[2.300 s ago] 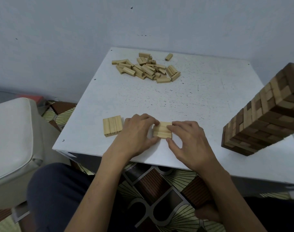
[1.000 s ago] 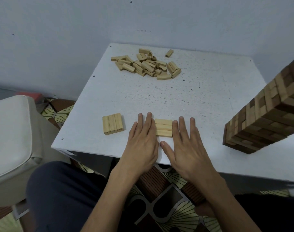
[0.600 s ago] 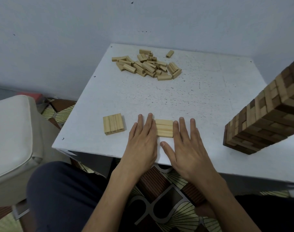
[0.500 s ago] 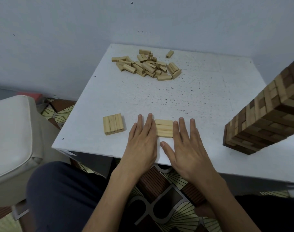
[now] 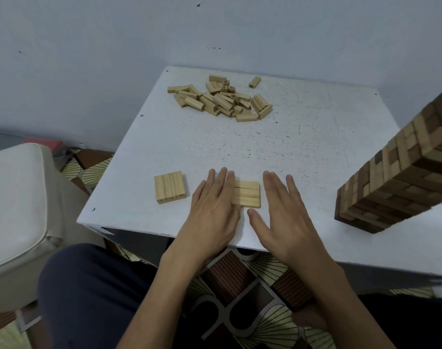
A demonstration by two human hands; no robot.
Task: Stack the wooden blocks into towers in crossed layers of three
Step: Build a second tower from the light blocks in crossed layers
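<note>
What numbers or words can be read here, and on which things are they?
"20": end of a block in the loose pile.
"50", less surely: the block end above it.
Neighbouring ends: numbers, too blurred.
Left three-block layer, near ends: marks too small to read.
Nothing else bears text.

Three-block layer (image 5: 247, 193) between two flat hands on the white worktop (image 5: 303, 147)

The left hand (image 5: 215, 207) lies flat, its straight fingers against the left ends of the three pale blocks laid side by side. The right hand (image 5: 285, 212), also flat, sits just beside their right ends. A second layer (image 5: 170, 186) of three lies further left. A loose pile (image 5: 222, 99) of blocks sits near the far edge, and a tall tower (image 5: 396, 172) of light and dark blocks stands at the right.
</note>
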